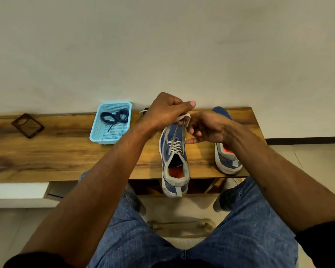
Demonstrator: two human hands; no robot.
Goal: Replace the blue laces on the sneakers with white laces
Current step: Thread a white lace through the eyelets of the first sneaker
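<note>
Both hands, left & right, pinch white lace above the laced shoe. Blue laces in basket left of grip; second shoe, right of grip: lacing can't tell.

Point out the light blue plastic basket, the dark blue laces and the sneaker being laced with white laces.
light blue plastic basket [94,136]: head view, bare mesh floor near its front left corner.
dark blue laces [115,116]: head view, middle of the coiled bundle.
sneaker being laced [165,151]: head view, blue side panel beside the eyelets.

White-laced blue sneaker overhangs the edge; blue laces lie coiled.
</note>
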